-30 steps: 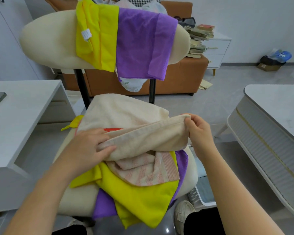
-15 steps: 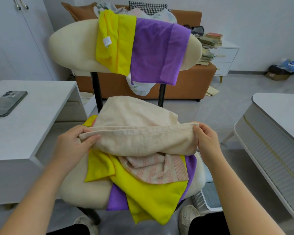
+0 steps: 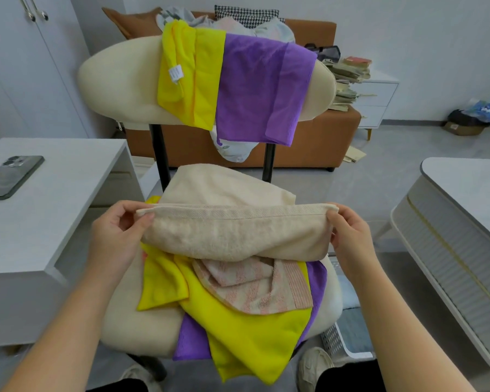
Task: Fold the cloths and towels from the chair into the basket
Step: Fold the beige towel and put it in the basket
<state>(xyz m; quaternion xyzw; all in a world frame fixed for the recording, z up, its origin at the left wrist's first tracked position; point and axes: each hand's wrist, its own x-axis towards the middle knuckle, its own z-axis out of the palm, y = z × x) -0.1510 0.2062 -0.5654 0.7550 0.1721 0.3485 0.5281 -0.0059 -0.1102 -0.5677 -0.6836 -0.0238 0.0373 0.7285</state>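
Two hands stretch the beige towel (image 3: 232, 239) by its hem: the left hand (image 3: 116, 239) and right hand (image 3: 351, 239) each pinch a corner, and the towel hangs doubled between them. Under them on the chair (image 3: 125, 321) lie a striped towel (image 3: 255, 290), yellow cloth (image 3: 246, 340) and purple cloth (image 3: 191, 340), all unfolded. Two more drape the backrest (image 3: 119, 80) beyond. The basket (image 3: 343, 343) sits below the right hand, its inside mostly hidden. By my reading, the task is at an early stage.

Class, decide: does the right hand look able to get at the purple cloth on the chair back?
Probably not yet: the right hand pinches a corner of the beige towel. Once it lets go, nothing stands between it and the purple cloth.
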